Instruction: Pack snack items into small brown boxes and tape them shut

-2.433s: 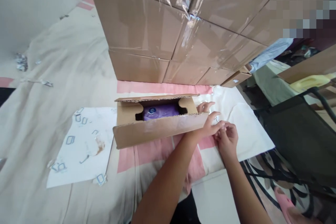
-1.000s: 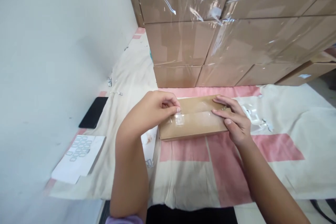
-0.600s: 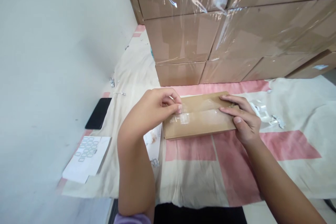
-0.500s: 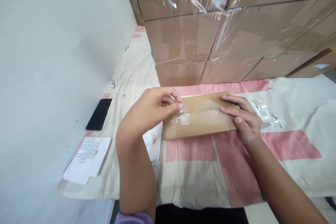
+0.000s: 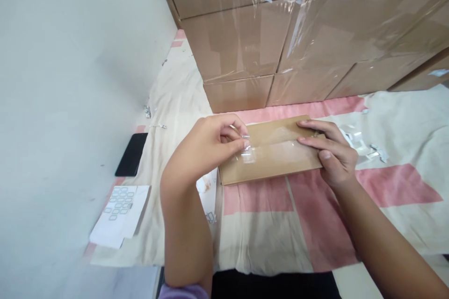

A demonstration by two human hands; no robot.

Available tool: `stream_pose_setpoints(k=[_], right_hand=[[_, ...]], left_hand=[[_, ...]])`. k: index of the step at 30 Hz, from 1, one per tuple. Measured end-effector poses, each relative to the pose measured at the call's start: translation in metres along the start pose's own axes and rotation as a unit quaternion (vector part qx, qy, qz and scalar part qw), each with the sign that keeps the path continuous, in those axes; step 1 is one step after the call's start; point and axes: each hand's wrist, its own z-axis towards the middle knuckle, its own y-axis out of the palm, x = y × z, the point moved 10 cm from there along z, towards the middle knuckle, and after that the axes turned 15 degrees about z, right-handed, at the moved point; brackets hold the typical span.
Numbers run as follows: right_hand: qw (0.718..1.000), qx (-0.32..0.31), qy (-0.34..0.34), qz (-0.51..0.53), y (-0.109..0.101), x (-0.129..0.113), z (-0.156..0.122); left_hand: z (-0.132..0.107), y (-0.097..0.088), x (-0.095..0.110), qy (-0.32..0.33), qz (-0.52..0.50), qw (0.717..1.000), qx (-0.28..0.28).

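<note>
A flat brown cardboard box [image 5: 273, 166] lies on the cloth-covered table in front of me, its long side running left to right. Clear tape [image 5: 287, 149] runs along the middle of its top. My left hand [image 5: 228, 138] is closed in a pinch on the tape's left end, where a bit of clear film stands up between thumb and fingers. At the box's right end, my right hand [image 5: 331, 152] grips the edge, two fingers stretched over the top and the thumb on the near side.
Stacked cartons [image 5: 238, 49] wrapped in clear film rise behind the box. A black phone [image 5: 131, 154] and white label sheets [image 5: 119, 215] lie by the wall on the left. White scraps [image 5: 356, 138] sit right of the box; a white paper [image 5: 208, 191] is partly under my left arm.
My left hand still pinches the tape; more of the clear film shows lifted at its fingertips. The view has shifted slightly. The right hand keeps its grip on the box.
</note>
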Motion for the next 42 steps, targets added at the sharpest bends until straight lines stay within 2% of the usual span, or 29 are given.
stream_pose_setpoints(k=[9, 14, 19, 22, 28, 35, 42], right_hand=[[1.0, -0.003, 0.003, -0.025, -0.004, 0.002, 0.0], [0.999, -0.006, -0.024, -0.03, -0.003, -0.003, 0.0], [0.999, 0.001, -0.046, -0.018, -0.006, -0.004, -0.002], [0.999, 0.01, -0.031, -0.027, -0.008, -0.004, -0.001], [0.999, -0.02, 0.0, -0.038, 0.004, -0.009, 0.003], [0.999, 0.0, 0.004, -0.038, 0.004, -0.01, 0.001], [0.999, -0.01, -0.015, -0.036, 0.006, -0.013, 0.002]], left_hand=[[-0.002, 0.001, 0.001, -0.005, -0.004, 1.0, 0.018], [-0.001, 0.0, 0.001, -0.016, -0.032, 0.999, 0.015], [0.0, -0.002, 0.005, 0.005, -0.056, 0.998, 0.026], [0.0, -0.004, 0.004, 0.011, -0.071, 0.997, 0.026], [-0.01, -0.017, 0.006, 0.025, -0.091, 0.995, 0.041], [0.008, 0.003, -0.006, -0.019, -0.026, 0.999, -0.023], [0.015, 0.006, -0.011, -0.03, 0.018, 0.999, -0.016]])
